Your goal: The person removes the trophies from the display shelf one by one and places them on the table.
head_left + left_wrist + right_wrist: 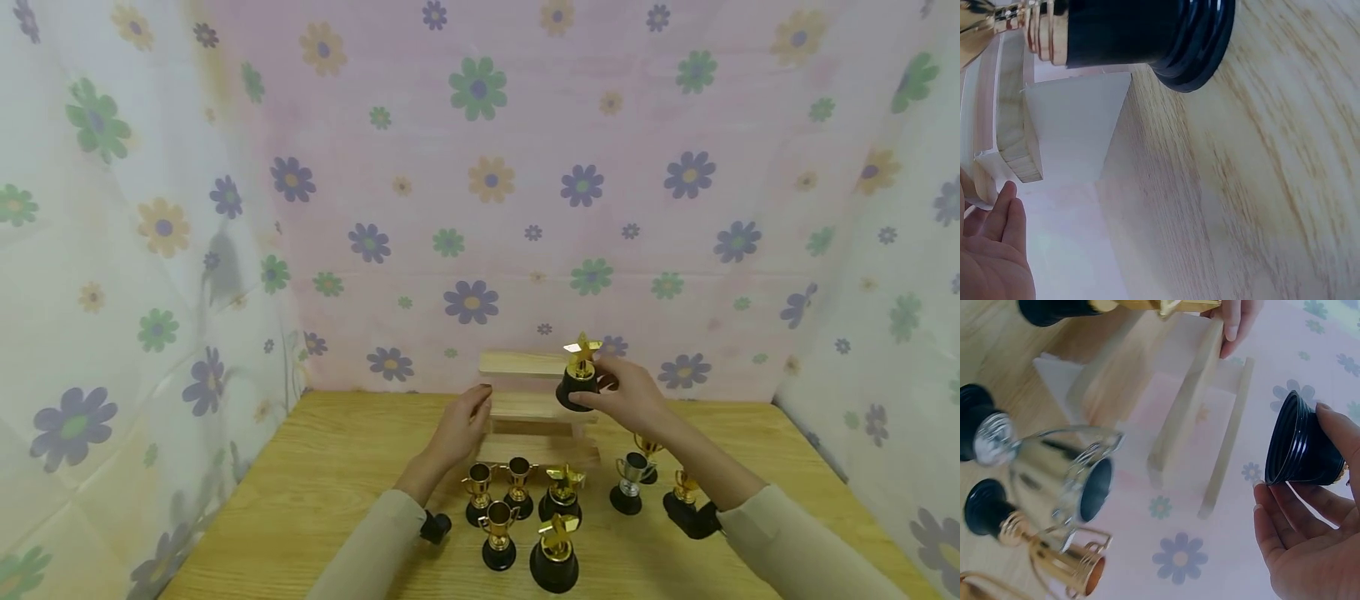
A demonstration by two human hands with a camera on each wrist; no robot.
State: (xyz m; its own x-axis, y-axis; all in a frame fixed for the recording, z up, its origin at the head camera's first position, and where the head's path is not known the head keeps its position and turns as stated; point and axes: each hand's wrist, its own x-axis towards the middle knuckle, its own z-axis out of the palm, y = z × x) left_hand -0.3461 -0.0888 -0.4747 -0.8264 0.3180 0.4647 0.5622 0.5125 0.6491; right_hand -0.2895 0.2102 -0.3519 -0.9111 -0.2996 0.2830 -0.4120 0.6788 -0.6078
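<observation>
My right hand (pixel 626 392) holds a gold star trophy (pixel 582 358) by its black base, raised in front of the top step of a pale wooden stepped rack (pixel 525 450). In the right wrist view, fingers and thumb are around that black base (pixel 1307 444). My left hand (pixel 457 429) touches the left end of the rack; in the left wrist view its fingers (pixel 1013 219) lie fairly straight against a step's end. In front of the rack stand two more star trophies (pixel 555 554) and several gold cups (pixel 498 533), all on black bases.
Right of the rack stand a silver cup (pixel 628 483), a gold cup (pixel 649 454) behind it, and another gold trophy (pixel 684 487) partly hidden by my right wrist. The wooden table (pixel 345 450) meets flower-patterned cloth (pixel 420 333) at the back and sides.
</observation>
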